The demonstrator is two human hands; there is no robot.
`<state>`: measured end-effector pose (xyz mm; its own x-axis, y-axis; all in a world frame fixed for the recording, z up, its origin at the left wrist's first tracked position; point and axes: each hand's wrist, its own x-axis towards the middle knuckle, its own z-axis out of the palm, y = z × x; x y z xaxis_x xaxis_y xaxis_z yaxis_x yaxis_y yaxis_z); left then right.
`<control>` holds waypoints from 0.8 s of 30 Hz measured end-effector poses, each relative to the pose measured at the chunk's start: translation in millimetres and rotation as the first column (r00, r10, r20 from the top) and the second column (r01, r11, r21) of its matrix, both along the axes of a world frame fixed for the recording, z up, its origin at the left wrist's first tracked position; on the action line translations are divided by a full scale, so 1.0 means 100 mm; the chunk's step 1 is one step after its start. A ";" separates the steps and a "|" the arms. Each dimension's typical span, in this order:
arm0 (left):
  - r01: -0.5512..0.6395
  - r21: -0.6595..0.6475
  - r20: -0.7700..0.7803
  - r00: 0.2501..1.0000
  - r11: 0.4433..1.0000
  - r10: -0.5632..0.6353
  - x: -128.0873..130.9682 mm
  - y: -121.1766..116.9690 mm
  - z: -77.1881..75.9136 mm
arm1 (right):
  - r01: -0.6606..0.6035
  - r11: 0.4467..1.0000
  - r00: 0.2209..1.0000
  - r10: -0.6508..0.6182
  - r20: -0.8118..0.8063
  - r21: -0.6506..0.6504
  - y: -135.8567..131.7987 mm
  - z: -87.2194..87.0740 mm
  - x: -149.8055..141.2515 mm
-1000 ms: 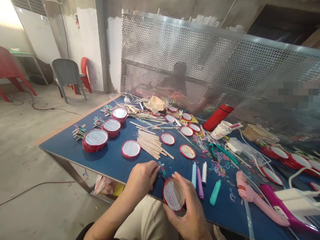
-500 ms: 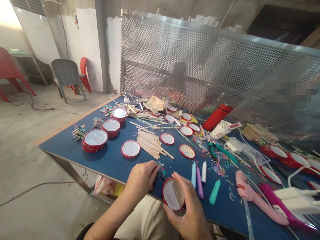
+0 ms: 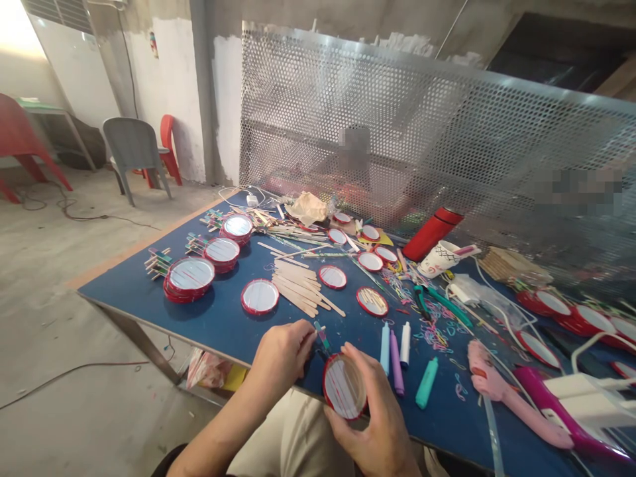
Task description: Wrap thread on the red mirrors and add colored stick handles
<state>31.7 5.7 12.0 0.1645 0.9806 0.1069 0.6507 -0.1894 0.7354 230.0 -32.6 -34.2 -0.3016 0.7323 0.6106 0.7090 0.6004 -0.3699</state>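
Note:
My right hand [image 3: 378,417] grips a round red-rimmed lid [image 3: 344,387] with thin lines stretched across its white face, at the near edge of the blue table [image 3: 223,324]. My left hand [image 3: 283,354] is closed in a pinch on a small coloured stick [image 3: 322,336] that sticks up beside the lid's upper left rim. Just right of the hands lie pastel marker pens [image 3: 396,348] and a teal one [image 3: 427,383].
Stacks of red-rimmed lids [image 3: 189,278] with coloured sticks sit at the left. Plain wooden sticks [image 3: 298,285], single lids, loose rubber bands [image 3: 437,324], pliers, a red flask [image 3: 431,232], a paper cup and pink glue guns [image 3: 517,397] crowd the table. A perforated metal screen [image 3: 422,132] stands behind, with people beyond it.

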 end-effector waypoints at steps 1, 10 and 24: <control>-0.001 -0.003 0.000 1.000 1.000 0.001 0.00 0.00 0.00 | -0.003 1.000 1.000 0.003 0.000 -0.008 0.00 -0.01 0.01; -0.011 -0.041 0.030 0.999 0.999 0.012 0.01 0.01 0.01 | -0.002 1.000 1.000 0.002 -0.012 -0.027 -0.02 -0.07 0.03; 0.043 -0.027 0.168 0.985 0.999 -0.038 -0.06 -0.12 -0.07 | 0.043 0.985 0.929 -0.101 -0.356 -0.168 -0.05 -0.15 -0.01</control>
<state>25.7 -6.2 5.5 0.1868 0.9766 0.1066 0.5102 -0.1891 0.8390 228.9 -37.8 -49.1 -0.0240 0.8378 0.5455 0.5480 0.4674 -0.6937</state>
